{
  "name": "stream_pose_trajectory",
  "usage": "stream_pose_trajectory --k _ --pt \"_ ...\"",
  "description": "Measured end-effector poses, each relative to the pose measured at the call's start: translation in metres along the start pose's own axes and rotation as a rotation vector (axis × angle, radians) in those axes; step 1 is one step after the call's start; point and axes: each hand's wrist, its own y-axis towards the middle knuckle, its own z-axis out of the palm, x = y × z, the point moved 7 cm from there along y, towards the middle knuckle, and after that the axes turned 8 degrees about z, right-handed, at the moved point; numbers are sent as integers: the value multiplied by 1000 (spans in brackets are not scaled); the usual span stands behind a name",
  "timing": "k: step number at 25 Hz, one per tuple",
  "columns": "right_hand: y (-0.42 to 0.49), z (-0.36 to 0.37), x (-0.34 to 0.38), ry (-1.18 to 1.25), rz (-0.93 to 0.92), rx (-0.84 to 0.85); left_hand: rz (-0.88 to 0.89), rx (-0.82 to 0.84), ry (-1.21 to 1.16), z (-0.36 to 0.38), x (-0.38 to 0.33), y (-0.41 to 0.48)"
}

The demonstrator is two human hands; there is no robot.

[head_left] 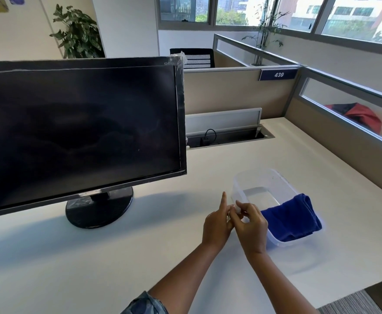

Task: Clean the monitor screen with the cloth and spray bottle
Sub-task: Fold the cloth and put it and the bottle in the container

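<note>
The black monitor (79, 132) stands on a round base at the left of the desk, its dark screen streaked with smears. A folded blue cloth (292, 217) lies in the near end of a clear plastic tub (262, 177). My left hand (217, 223) and my right hand (251, 225) meet just in front of the tub's left corner. Between them they hold a small pale object (237, 209), apparently the spray bottle, mostly hidden by the fingers. My left index finger points upward. My right fingertips pinch the object's top.
The white desk (140, 257) ends at an edge on the near right. An open cable tray (228, 135) with a plug sits behind the monitor's right side. Beige partitions (237, 94) close off the back and right.
</note>
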Motion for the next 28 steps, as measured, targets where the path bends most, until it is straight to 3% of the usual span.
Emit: stream_pose_trajectory --k 9,14,18,22,25,28 --pt "-4 6 2 -220 -65 27 29 118 -43 1 11 -2" --pt "-15 12 3 -253 -14 124 83 39 360 -32 61 -43" --pt "6 -6 20 -65 -1 115 59 -114 553 -57 89 -81" --pt "65 -47 28 111 13 -69 57 -161 600 -58 90 -93" --pt "104 -55 9 -71 90 -115 52 -197 584 -59 89 -92" --pt "117 -31 -27 -250 195 57 23 -214 532 -62 91 -92"
